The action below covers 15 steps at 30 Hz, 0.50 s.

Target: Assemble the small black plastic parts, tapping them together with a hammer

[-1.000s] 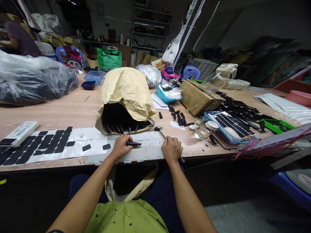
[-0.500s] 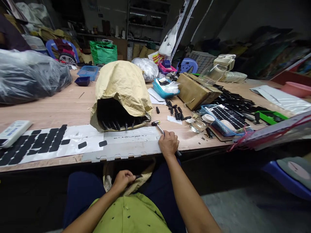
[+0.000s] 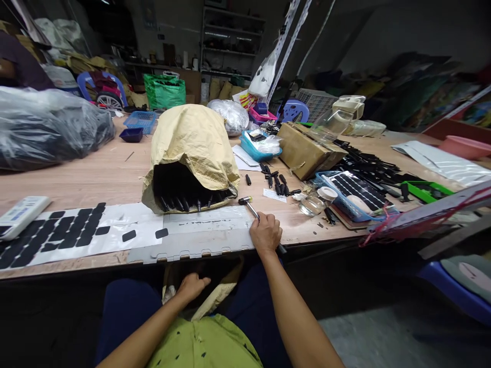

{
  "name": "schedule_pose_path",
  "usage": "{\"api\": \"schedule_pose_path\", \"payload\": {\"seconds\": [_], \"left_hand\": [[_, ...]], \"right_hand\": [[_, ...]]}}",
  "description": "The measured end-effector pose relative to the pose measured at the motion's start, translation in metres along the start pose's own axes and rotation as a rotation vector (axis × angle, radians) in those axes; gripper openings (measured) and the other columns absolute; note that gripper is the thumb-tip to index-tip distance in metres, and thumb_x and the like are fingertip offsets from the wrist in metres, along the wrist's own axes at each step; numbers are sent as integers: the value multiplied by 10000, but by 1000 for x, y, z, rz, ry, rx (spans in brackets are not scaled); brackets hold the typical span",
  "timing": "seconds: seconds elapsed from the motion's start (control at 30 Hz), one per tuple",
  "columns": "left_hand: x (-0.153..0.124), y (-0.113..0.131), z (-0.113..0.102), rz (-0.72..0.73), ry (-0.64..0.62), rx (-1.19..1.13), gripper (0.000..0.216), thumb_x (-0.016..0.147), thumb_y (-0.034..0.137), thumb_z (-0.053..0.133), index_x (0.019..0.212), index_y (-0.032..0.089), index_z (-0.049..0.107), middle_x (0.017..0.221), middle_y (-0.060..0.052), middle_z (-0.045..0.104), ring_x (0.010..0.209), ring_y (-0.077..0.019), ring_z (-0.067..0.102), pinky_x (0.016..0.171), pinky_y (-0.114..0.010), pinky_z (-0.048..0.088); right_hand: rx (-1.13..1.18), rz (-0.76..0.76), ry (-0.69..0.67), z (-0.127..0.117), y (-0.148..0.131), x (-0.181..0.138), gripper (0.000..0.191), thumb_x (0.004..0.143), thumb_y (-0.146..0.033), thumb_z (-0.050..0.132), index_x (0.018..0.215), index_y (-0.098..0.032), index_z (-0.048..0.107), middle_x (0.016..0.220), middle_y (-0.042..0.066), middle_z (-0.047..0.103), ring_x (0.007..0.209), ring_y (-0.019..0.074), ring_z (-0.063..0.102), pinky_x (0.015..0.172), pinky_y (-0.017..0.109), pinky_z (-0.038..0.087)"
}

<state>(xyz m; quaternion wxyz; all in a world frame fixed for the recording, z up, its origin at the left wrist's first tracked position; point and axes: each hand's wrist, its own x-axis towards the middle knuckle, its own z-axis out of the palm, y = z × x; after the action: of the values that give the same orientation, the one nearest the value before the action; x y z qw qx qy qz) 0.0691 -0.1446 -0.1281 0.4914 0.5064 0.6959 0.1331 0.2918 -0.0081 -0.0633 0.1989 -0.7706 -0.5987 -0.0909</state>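
Note:
In my right hand (image 3: 265, 234) is a small hammer (image 3: 251, 208), gripped by its handle, its dark and yellow-tipped head resting at the far edge of a grey board (image 3: 209, 244). My left hand (image 3: 194, 287) is low over my lap, at the mouth of an open tan sack (image 3: 217, 299); its fingers look curled, and whatever they hold, if anything, is hidden. In front of me a large tan paper sack (image 3: 194, 135) lies on its side, its open end showing several black handle-like pieces (image 3: 180, 203).
On the left, black patches (image 3: 72, 227) lie on a white sheet beside a white box (image 3: 23, 215). To the right are loose black pieces (image 3: 276, 181), a glass jar (image 3: 311, 204), a blue basket (image 3: 347, 197) and a cardboard box (image 3: 307, 148). A filled plastic bag (image 3: 49, 128) sits far left.
My left hand has turned and shifted slightly over the lap sack; the dark piece seen at its fingertips before no longer shows. My right hand keeps its hold on the hammer.

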Motion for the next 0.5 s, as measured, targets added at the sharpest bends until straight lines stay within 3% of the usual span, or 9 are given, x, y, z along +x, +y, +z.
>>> {"api": "schedule_pose_path", "payload": {"seconds": [0.13, 0.2, 0.27, 0.33, 0.43, 0.5], "left_hand": [[-36, 38, -19, 323, -271, 42, 322, 726, 283, 646, 1019, 184, 736, 813, -18, 723, 739, -178, 640, 649, -250, 447], [-45, 67, -40, 434, -280, 13, 263, 761, 320, 622, 952, 195, 754, 785, -11, 728, 714, -168, 639, 637, -243, 445], [-39, 95, -66, 481, -108, -32, 240, 808, 354, 577, 864, 195, 748, 798, -14, 731, 740, -171, 645, 660, -249, 456], [-21, 114, -94, 430, 229, -36, 273, 838, 390, 543, 813, 184, 720, 785, -30, 721, 734, -180, 645, 669, -268, 465], [17, 128, -130, 206, 659, 76, 283, 831, 434, 566, 831, 179, 687, 782, -62, 711, 784, -228, 655, 714, -318, 478], [38, 130, -145, 80, 785, 177, 305, 796, 470, 611, 863, 180, 676, 864, -93, 711, 869, -276, 657, 742, -352, 483]], "right_hand": [[-2, 3, -5, 0, 0, 0, 272, 895, -238, 509, 1117, -196, 662, 1024, 94, 587, 939, 232, 482, 739, 324, 302], [-3, 5, -10, 0, 0, -1, 270, 896, -237, 513, 1119, -200, 660, 1028, 93, 587, 939, 232, 481, 738, 322, 302], [-3, 3, -10, -1, 0, 0, 268, 900, -237, 511, 1121, -202, 660, 1028, 93, 587, 937, 232, 482, 737, 321, 301], [-6, 1, -9, -1, 0, 0, 264, 901, -236, 510, 1116, -203, 661, 1023, 92, 589, 933, 232, 484, 733, 319, 300], [-9, -3, -6, -1, 0, 0, 256, 895, -233, 518, 1104, -202, 663, 1027, 94, 588, 928, 230, 484, 725, 315, 297], [-7, -5, -6, 0, 0, 0, 252, 893, -231, 522, 1100, -201, 663, 1028, 95, 587, 928, 229, 485, 724, 312, 296]]}}
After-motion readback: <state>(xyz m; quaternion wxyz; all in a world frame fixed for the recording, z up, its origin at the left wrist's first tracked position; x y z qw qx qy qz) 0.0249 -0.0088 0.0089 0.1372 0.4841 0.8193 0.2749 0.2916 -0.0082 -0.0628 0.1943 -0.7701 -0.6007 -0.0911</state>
